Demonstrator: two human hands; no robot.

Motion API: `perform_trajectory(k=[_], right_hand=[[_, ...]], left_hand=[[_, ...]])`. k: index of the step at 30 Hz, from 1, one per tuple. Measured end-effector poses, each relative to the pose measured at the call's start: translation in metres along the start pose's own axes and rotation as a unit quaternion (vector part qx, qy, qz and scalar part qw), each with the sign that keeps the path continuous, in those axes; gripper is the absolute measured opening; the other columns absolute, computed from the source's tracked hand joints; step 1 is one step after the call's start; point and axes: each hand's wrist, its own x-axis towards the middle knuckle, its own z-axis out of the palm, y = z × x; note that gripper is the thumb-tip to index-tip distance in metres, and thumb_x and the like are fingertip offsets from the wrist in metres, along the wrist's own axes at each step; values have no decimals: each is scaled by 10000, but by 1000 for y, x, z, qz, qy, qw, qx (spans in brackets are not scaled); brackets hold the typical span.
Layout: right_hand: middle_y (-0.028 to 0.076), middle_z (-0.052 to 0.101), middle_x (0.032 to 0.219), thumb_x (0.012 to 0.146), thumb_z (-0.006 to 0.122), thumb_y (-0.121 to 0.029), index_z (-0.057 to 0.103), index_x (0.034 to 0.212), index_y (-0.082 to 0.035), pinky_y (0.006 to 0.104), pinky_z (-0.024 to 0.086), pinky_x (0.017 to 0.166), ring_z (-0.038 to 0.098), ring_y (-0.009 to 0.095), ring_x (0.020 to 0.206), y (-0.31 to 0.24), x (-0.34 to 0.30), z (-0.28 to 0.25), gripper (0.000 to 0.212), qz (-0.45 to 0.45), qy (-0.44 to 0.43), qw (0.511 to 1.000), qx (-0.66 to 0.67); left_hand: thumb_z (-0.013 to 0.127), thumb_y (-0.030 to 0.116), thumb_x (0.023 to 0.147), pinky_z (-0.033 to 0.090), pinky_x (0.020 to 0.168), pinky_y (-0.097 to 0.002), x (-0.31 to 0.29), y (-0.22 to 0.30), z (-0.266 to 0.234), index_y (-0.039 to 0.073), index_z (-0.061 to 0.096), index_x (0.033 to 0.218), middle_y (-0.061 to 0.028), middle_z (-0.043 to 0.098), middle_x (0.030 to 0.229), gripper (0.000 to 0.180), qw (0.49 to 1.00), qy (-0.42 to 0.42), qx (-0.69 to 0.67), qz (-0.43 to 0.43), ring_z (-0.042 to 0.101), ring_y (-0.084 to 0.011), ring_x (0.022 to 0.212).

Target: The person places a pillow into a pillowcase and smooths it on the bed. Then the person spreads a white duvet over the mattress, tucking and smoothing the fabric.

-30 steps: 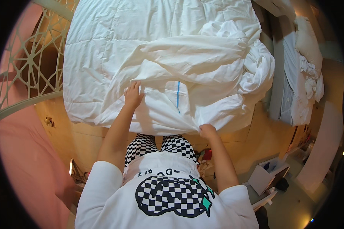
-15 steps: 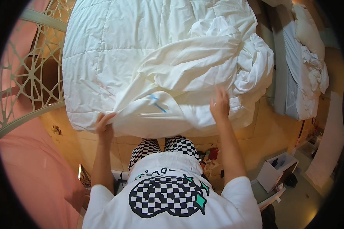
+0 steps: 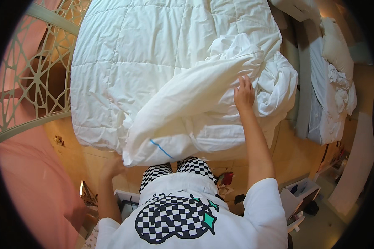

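A quilted white duvet covers the bed in front of me. Over its near right part lies a loose white fabric cover, bunched at the right, with a thin blue strip on its near section. My left hand is at the near left corner of this cover; motion blur hides whether its fingers grip the cloth. My right hand is over the right part of the cover, fingers stretched out and apart, holding nothing. Whether its fingertips touch the cloth is unclear.
A pale lattice panel and pink fabric stand at the left. Another bed with white bedding is at the right. Behind it on the near side is a white open box. Small items lie on the tiled floor.
The cover's near left corner and my left hand have come down toward me. My right hand has moved farther over the cloth. The cover's folds have smoothed into one broad flap.
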Motion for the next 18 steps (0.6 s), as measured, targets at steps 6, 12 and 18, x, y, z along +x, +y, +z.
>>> perform_trajectory(k=[6,12,18], right_hand=[[46,527,908,669,504,-65,526,814,-93,342,362,704,470,216,880,20,19,5,149,7,-82,995,-49],[76,526,762,612,466,64,512,741,-46,347,352,738,481,258,806,23,-20,-59,176,-62,126,982,128],[189,522,892,787,370,10,409,896,16,366,388,790,504,255,849,11,-116,-156,116,67,129,918,370]], left_hand=[[637,184,663,350,826,-360,165,56,-12,22,450,1059,-161,478,1031,467,918,321,-91,215,429,-320,973],[659,206,625,340,824,-386,220,159,-37,65,488,1038,-123,498,1032,469,955,232,-55,175,429,-293,977],[547,68,694,349,797,-369,203,171,4,53,482,840,-135,479,1039,160,869,308,-109,371,441,-318,941]])
